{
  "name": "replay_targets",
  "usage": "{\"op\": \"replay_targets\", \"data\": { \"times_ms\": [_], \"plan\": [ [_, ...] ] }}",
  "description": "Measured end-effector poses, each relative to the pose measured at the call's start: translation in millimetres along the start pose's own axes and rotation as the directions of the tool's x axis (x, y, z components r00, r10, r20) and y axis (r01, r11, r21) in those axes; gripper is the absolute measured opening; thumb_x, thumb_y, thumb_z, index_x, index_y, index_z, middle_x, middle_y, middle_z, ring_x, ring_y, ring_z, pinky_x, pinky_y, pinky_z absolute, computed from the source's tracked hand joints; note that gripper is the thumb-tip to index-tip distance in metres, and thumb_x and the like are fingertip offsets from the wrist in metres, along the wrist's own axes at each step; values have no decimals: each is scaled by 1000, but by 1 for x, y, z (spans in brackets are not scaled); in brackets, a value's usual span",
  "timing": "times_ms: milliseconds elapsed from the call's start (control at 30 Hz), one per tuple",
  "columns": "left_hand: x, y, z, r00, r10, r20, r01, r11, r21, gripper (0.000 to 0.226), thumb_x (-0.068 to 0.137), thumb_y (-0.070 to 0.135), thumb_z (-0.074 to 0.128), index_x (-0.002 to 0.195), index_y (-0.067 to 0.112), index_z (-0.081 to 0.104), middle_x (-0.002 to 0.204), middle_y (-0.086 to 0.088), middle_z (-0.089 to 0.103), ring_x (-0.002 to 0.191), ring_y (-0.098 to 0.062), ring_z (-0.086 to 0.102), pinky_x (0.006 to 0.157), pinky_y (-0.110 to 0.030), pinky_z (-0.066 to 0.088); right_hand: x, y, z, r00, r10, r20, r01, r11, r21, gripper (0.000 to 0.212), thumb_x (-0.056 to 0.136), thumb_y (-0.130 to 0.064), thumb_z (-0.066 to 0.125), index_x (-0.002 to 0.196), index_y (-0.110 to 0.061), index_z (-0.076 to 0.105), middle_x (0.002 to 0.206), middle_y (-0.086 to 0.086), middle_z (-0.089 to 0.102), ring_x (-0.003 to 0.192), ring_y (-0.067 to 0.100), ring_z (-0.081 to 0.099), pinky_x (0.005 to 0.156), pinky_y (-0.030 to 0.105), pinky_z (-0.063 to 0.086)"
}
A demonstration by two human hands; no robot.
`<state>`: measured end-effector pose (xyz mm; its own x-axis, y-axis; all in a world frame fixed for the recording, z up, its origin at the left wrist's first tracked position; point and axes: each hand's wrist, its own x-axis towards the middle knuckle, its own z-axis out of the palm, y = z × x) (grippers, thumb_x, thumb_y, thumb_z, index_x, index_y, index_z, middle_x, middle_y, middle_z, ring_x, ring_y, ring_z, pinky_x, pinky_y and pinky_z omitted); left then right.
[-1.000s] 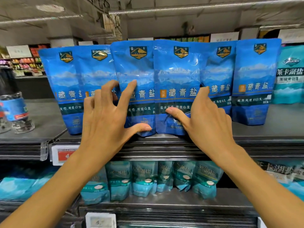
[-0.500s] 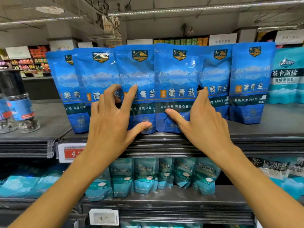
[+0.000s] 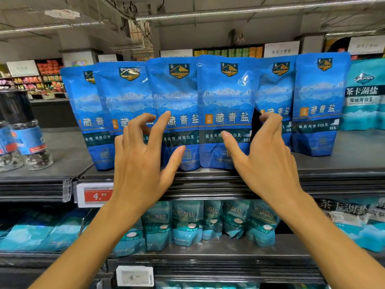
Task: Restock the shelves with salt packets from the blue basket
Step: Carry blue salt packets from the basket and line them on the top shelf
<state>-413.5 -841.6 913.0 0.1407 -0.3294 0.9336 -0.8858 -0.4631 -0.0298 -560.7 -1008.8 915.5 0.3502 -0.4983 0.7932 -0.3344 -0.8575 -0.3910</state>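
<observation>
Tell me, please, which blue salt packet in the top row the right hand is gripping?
The fourth from the left: the right hand has its thumb on its front and fingers curled around its right edge.

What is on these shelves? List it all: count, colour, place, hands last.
Blue packets: six, bright blue, standing in an overlapping row on the top shelf.
Teal pouches: at least one, teal and white, top shelf, far right.
Jars: two or more, clear with blue labels, top shelf, far left.
Small teal packets: several, teal, lower shelf.
Price tags: two, one red and white, one white, on the shelf edges.
Left hand: fingers spread, at the row's middle packets.
Right hand: thumb on the fourth packet's front, fingers curled at its right edge.
</observation>
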Motion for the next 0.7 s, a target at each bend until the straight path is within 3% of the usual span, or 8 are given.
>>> {"op": "replay_targets", "data": {
  "times_ms": [67,167,267,367,433,533,600,700],
  "plan": [
    [-4,2,-4,998,-46,-46,39,989,-140,50,96,37,56,134,6,53,122,-16,51,103,-28,55,89,-30,34,-3,-1,-5,997,-44,-60,45,999,22,55,93,-69,42,115,-19,30,107,4,53,64,30,56,45,31,30],
    [-16,8,-13,991,-99,-93,63,941,-333,35,97,25,56,121,0,57,111,-14,53,94,-13,49,93,-12,33,-12,-4,-10,994,-73,-78,94,948,303,36,97,-53,51,105,-22,36,81,-3,50,55,14,49,47,31,40],
    [-36,14,-20,992,-106,-74,67,910,-409,28,97,23,54,116,2,59,103,-7,54,92,-2,46,87,-12,35,-35,-14,-12,995,-99,17,70,809,584,19,95,-36,61,96,-20,50,74,-1,53,51,13,46,49,17,39],
    [-67,21,-27,962,-271,23,231,772,-592,17,98,27,53,112,20,59,99,4,58,89,-10,57,78,-18,43,-66,-26,-9,988,-127,82,31,701,712,16,93,-34,61,88,-19,57,74,2,54,55,13,46,48,19,38],
    [-92,25,-32,920,-382,84,335,659,-673,12,98,30,53,109,31,58,98,10,64,85,-15,62,77,-19,47,-88,-30,-5,984,-128,125,-13,644,765,16,92,-35,59,87,-19,59,71,5,53,56,17,46,49,29,41],
    [-137,20,-37,846,-506,169,460,529,-713,11,98,32,53,106,35,60,91,6,68,75,-10,62,72,-16,49,-125,-29,10,954,-89,285,-189,559,807,18,89,-40,58,82,-24,59,65,14,51,52,35,43,47,49,38],
    [-173,18,-41,788,-565,244,545,457,-703,12,98,30,52,106,29,60,83,4,66,71,-11,60,70,-17,49,-154,-24,23,906,-70,417,-320,534,783,23,88,-44,56,79,-22,59,61,19,49,51,42,39,45,53,34],
    [-233,19,-51,669,-652,357,678,339,-652,16,96,31,51,103,20,60,78,2,67,66,-9,58,66,-17,49,-203,-17,39,826,-44,563,-467,506,725,28,89,-43,57,78,-18,60,59,17,52,48,36,42,44,49,37]
  ]
}}
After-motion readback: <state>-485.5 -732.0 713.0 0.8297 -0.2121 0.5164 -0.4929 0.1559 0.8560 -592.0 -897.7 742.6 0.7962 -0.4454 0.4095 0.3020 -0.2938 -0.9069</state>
